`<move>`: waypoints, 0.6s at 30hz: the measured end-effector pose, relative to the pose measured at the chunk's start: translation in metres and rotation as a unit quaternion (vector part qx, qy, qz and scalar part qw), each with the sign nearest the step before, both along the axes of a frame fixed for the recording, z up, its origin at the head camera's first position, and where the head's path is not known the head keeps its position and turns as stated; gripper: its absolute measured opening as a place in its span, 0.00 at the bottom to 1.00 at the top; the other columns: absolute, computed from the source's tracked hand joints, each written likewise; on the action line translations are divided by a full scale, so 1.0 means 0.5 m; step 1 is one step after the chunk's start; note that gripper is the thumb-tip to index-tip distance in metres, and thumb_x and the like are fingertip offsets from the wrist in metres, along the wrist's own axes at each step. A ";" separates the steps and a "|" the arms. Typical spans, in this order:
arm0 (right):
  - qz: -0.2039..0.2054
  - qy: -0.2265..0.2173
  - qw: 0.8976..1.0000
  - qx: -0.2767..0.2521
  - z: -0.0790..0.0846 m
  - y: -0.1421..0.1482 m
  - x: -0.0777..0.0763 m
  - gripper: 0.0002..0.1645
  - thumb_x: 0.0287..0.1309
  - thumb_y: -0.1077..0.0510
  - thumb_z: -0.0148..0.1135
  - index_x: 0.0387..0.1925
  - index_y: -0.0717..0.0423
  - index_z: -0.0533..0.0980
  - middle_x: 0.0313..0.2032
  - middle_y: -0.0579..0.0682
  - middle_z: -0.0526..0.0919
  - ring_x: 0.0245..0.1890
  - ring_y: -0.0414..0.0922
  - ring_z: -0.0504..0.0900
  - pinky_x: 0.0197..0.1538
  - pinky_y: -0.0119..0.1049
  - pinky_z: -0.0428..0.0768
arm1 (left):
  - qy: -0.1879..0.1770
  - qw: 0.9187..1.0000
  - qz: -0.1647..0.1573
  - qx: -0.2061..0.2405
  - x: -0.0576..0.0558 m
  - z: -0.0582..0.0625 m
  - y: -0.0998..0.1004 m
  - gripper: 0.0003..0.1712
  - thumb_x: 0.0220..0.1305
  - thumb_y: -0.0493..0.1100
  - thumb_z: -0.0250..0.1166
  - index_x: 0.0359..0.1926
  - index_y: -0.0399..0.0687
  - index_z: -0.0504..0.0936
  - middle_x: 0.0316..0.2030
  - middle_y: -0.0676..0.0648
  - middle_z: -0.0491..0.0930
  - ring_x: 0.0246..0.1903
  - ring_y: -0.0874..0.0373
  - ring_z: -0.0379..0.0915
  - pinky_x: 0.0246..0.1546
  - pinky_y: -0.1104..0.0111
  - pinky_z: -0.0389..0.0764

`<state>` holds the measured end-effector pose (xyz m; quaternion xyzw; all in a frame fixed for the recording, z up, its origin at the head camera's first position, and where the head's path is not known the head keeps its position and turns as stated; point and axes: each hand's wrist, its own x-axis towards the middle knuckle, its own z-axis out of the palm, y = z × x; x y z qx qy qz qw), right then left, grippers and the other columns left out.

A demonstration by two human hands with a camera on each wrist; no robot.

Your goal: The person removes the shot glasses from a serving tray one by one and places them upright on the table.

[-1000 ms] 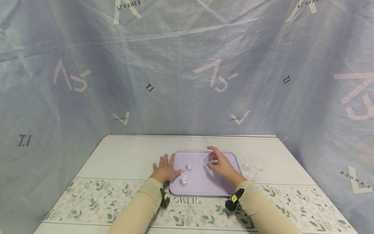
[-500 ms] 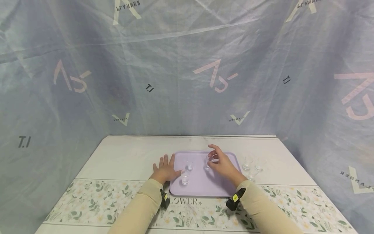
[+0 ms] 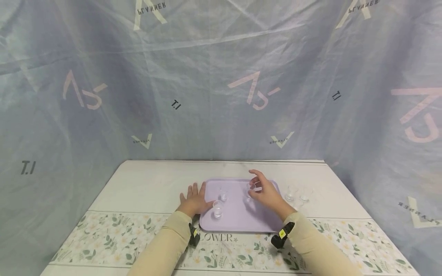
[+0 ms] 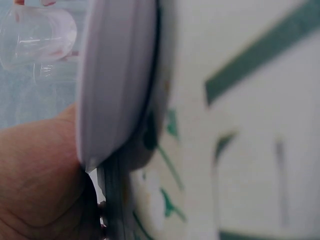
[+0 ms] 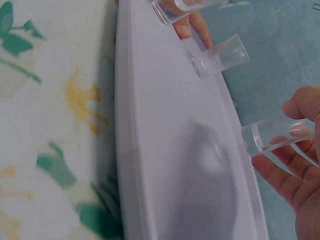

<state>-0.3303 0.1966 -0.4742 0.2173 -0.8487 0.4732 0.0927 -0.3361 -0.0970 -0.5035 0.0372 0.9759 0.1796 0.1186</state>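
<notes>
My right hand [image 3: 265, 193] pinches a clear shot glass [image 5: 280, 136] between thumb and fingers, over the right half of a lilac tray [image 3: 235, 220]. Its shadow falls on the tray floor in the right wrist view. Two more shot glasses stand upright on the tray's left side: one nearer the front [image 3: 218, 210], one farther back [image 3: 224, 196]. My left hand [image 3: 195, 201] lies with spread fingers along the tray's left rim, its thumb reaching over the edge close to the front glass. From the left wrist, the tray wall hides most of that hand's fingers.
Several clear glasses [image 3: 290, 196] stand on the white table just right of the tray, partly behind my right forearm. A floral band [image 3: 114, 237] crosses the table cover in front. Grey-blue curtain [image 3: 207, 126] encloses the back and sides.
The right hand has shifted slightly to the right with the shot glass in its grip. My left hand and the two standing glasses on the tray keep their places.
</notes>
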 end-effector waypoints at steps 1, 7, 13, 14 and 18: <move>-0.002 0.002 1.000 0.002 0.001 0.003 0.002 0.46 0.52 0.72 0.71 0.71 0.57 0.63 0.43 0.58 0.79 0.45 0.54 0.83 0.46 0.40 0.86 | -0.002 1.000 0.001 0.001 0.001 0.003 -0.001 0.58 0.67 0.73 0.54 0.82 0.49 0.40 0.79 0.33 0.34 0.78 0.36 0.26 0.71 0.34 0.29; -0.008 0.001 1.000 0.008 0.005 0.028 0.010 0.46 0.53 0.71 0.71 0.71 0.53 0.63 0.44 0.57 0.79 0.45 0.53 0.83 0.46 0.40 0.86 | -0.002 1.000 0.001 0.001 -0.003 -0.004 -0.005 0.57 0.67 0.73 0.54 0.82 0.50 0.39 0.79 0.33 0.33 0.78 0.37 0.25 0.71 0.35 0.28; -0.014 0.006 1.000 0.007 0.015 0.050 0.017 0.46 0.52 0.71 0.72 0.71 0.55 0.63 0.43 0.59 0.79 0.45 0.56 0.83 0.46 0.44 0.86 | -0.009 1.000 -0.001 -0.003 0.012 0.021 -0.001 0.56 0.68 0.72 0.54 0.82 0.49 0.40 0.79 0.33 0.34 0.78 0.37 0.26 0.72 0.36 0.30; -0.015 0.008 1.000 0.007 0.018 0.054 0.019 0.46 0.52 0.71 0.72 0.71 0.56 0.63 0.43 0.59 0.79 0.45 0.56 0.83 0.45 0.45 0.86 | -0.008 1.000 -0.001 -0.004 0.011 0.019 0.000 0.56 0.68 0.71 0.54 0.82 0.49 0.40 0.79 0.33 0.35 0.78 0.37 0.27 0.72 0.35 0.30; -0.014 0.012 1.000 0.020 0.024 0.069 0.024 0.47 0.53 0.71 0.72 0.71 0.56 0.62 0.43 0.57 0.79 0.44 0.54 0.83 0.45 0.44 0.86 | -0.008 1.000 0.002 -0.010 -0.008 -0.011 -0.002 0.57 0.68 0.72 0.54 0.82 0.52 0.37 0.79 0.34 0.32 0.78 0.38 0.24 0.71 0.35 0.29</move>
